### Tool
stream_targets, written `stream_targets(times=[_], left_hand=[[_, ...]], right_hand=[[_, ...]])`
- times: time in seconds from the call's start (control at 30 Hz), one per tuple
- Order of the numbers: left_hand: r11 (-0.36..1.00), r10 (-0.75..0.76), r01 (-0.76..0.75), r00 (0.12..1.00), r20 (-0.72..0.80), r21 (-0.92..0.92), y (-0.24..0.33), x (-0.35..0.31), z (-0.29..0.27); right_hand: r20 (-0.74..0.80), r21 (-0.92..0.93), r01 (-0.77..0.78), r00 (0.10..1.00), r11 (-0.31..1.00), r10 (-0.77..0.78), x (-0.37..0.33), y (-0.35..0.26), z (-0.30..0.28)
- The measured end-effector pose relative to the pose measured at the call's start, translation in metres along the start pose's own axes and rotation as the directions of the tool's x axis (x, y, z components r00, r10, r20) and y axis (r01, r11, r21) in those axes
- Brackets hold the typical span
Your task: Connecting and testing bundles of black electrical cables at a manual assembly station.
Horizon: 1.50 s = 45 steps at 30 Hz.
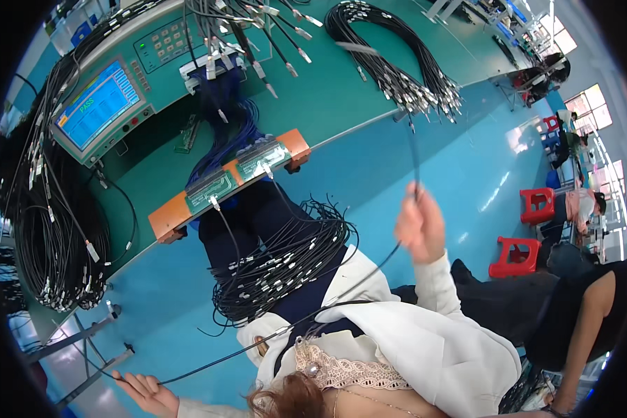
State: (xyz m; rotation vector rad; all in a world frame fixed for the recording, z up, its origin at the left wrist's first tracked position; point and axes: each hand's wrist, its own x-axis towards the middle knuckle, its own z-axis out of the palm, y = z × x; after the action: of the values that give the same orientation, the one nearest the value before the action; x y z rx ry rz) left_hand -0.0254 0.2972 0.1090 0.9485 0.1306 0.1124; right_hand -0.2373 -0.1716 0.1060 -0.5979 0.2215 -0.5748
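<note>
A long black cable (pixel 223 359) stretches across my body between my hands. At the lower left, my left hand (pixel 150 394) is closed on it with the fingertips. My right hand (pixel 422 226) is raised at the right, closed round the cable, and slightly blurred. Above that hand, a blurred length of cable rises toward the table edge. On my lap lies a loose bundle of black cables (pixel 285 268) with silvery connectors. Beyond it, a test fixture (pixel 168 217) with orange blocks and green circuit boards sits along the table edge. Two cables are plugged into the boards.
A tester with a lit blue screen (pixel 99 104) stands on the green table (pixel 348 104). Black cable bundles hang at the left (pixel 63 237) and lie at the far right (pixel 404 59). Red stools (pixel 515 256) and a seated person (pixel 578 313) are at the right.
</note>
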Motion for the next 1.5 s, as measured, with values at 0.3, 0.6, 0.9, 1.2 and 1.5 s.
stream_targets(times=[0.3,0.6,0.9,1.2,1.5], left_hand=[[0.977,-0.107,0.103,0.994,-0.015,-0.188,0.009,0.032,-0.087],[0.314,-0.048,-0.577,0.784,0.619,0.754,-0.169,-0.037,0.146],[0.209,-0.182,-0.439,0.861,0.476,0.874,-0.184,-0.08,0.117],[0.887,0.1,0.09,0.92,-0.379,0.452,-0.036,-0.005,-0.082],[0.947,0.082,-0.03,0.985,-0.152,0.321,0.018,0.056,-0.062]], right_hand=[[-0.503,0.017,0.297,0.828,0.955,-0.249,0.057,-0.069,-0.103],[0.13,-0.982,0.151,0.977,0.113,-0.171,0.107,0.121,0.004],[-0.067,-0.987,-0.056,0.995,0.153,-0.068,0.064,0.124,-0.027],[-0.468,-0.868,-0.28,0.739,0.411,-0.485,0.061,-0.04,-0.154],[-0.305,-0.694,0.033,0.891,0.719,-0.336,0.088,-0.021,-0.115]])
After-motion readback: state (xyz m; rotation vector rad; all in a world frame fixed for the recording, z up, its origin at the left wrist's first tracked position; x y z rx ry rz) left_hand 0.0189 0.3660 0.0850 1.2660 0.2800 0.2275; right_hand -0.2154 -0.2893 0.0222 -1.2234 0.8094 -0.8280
